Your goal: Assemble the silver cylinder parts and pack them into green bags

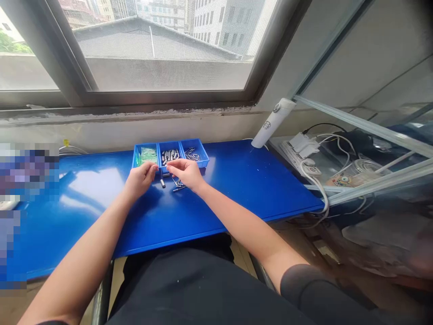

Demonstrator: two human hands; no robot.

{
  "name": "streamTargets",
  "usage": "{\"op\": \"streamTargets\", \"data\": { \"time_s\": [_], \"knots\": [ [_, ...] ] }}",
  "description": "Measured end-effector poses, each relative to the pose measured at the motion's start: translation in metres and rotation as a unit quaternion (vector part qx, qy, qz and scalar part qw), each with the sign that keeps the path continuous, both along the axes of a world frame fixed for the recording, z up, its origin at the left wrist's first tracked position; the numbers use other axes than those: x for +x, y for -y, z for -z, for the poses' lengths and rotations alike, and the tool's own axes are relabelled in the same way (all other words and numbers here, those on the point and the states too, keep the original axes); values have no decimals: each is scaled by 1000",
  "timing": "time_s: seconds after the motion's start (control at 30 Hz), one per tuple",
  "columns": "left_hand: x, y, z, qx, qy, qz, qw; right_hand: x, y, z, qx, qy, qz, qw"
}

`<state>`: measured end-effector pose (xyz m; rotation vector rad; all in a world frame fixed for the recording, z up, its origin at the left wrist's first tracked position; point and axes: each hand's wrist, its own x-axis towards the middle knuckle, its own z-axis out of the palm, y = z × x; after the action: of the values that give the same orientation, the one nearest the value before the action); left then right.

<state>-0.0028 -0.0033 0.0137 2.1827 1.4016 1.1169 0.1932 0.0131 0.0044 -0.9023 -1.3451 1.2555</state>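
Note:
My left hand [141, 179] is closed in a pinch in front of the left bin [133, 158], which holds green and clear thin pieces [148, 154]. Facing it, my right hand [186, 173] pinches too, its fingertips before the middle bin of black and silver short parts [170, 155]. Whatever lies between the fingertips is too small to name. The right bin [207, 159] contains dark metal pieces [192, 155]. On the blue table [223, 194], a short black and silver part [163, 183] lies between my hands, and several metal pieces [177, 184] lie partly hidden beside my right hand.
A white bottle [273, 124] stands at the table's back right. Beyond the right edge are a power strip [309, 166], white cables [320, 189] and a metal frame [365, 126]. A window [162, 54] rises behind the table. The far left is pixelated.

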Motion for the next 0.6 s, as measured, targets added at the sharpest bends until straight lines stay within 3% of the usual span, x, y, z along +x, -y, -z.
{"op": "streamTargets", "data": {
  "time_s": [0.1, 0.27, 0.47, 0.6],
  "knots": [
    [-1, 0, 1, -15, -29, 14, 999, 8, -7, -4, 11, -3, 91, 996],
    [1, 0, 3, -37, -166, 61, 984, 36, -28, -7, -2, 3, 258, 966],
    [5, 1, -1, -67, -275, 81, 956, 55, -44, -3, 54, 44, 357, 932],
    [7, 2, -5, -89, -304, 84, 945, 62, -49, 1, 70, 70, 354, 930]
  ]
}}
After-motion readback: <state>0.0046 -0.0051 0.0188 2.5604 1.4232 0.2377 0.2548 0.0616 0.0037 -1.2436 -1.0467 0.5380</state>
